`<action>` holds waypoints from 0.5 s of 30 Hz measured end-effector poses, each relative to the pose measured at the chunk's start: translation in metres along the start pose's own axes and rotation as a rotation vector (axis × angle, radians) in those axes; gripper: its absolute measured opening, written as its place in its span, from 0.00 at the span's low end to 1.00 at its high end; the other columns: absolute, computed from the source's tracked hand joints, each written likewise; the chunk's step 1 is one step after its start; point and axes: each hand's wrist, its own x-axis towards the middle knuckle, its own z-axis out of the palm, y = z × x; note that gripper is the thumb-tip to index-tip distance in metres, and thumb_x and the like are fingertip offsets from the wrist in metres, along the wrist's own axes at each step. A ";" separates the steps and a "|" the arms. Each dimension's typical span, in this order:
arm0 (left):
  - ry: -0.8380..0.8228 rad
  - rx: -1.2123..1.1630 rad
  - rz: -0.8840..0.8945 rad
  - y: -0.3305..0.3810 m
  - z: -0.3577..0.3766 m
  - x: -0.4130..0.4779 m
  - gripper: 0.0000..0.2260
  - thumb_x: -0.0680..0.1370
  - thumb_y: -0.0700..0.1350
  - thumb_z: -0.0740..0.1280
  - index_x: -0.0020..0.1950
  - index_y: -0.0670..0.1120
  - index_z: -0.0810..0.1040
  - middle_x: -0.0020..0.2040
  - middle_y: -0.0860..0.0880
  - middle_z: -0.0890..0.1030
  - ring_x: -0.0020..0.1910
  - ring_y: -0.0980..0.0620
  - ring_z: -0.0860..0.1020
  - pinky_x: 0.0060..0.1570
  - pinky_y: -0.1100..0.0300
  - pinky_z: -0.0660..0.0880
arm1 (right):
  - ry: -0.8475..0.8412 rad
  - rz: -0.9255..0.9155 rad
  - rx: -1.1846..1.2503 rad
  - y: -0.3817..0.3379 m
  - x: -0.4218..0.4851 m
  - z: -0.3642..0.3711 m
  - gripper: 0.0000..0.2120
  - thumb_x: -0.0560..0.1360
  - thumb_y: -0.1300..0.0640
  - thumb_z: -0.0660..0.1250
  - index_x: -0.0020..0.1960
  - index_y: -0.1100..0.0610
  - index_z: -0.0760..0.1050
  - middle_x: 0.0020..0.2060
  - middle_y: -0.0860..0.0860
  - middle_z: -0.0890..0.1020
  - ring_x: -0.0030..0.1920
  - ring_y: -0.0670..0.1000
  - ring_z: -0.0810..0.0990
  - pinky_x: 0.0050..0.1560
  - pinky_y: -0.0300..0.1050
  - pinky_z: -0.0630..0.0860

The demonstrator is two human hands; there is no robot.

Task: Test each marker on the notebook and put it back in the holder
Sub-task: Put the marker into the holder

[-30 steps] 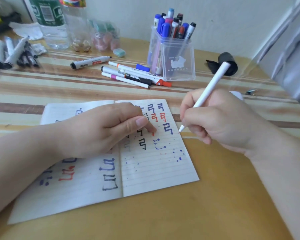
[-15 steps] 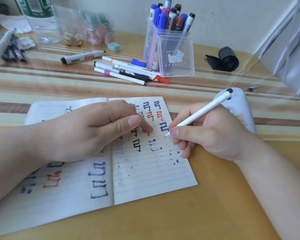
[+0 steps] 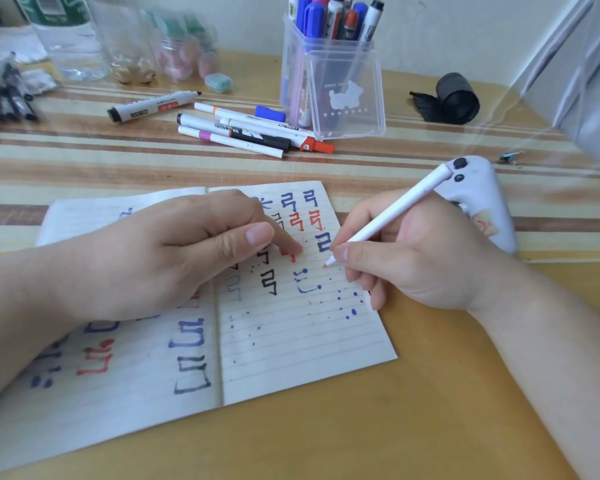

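While the left hand rests on the open notebook, its fingers are loosely bent and grip nothing, and the forefinger tip presses on the right page. Behind the notebook, loose markers lie on the striped table, just left of the clear holder, which stands upright and is filled with capped markers. The right hand pinches a white marker in a writing grip, with the reddish tip at the right page. A white device lies behind that hand.
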 end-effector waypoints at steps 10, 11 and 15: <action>-0.035 -0.009 0.015 -0.009 0.005 0.003 0.11 0.85 0.55 0.62 0.59 0.53 0.80 0.52 0.52 0.83 0.50 0.50 0.83 0.47 0.48 0.80 | 0.053 0.029 -0.087 -0.002 0.001 -0.002 0.08 0.75 0.68 0.69 0.37 0.62 0.79 0.26 0.55 0.80 0.22 0.58 0.78 0.25 0.46 0.73; -0.032 -0.025 0.021 -0.010 0.006 0.004 0.10 0.85 0.54 0.62 0.59 0.53 0.80 0.52 0.51 0.83 0.50 0.50 0.83 0.47 0.48 0.80 | 0.055 0.029 -0.094 -0.002 0.001 -0.002 0.08 0.74 0.67 0.69 0.37 0.62 0.79 0.26 0.55 0.80 0.22 0.58 0.78 0.25 0.45 0.72; -0.029 -0.047 0.018 -0.009 0.006 0.004 0.10 0.84 0.54 0.63 0.61 0.52 0.80 0.53 0.51 0.83 0.50 0.49 0.83 0.48 0.48 0.81 | 0.052 0.036 -0.092 -0.003 0.001 -0.001 0.07 0.74 0.68 0.68 0.38 0.63 0.79 0.26 0.54 0.80 0.22 0.57 0.78 0.25 0.44 0.71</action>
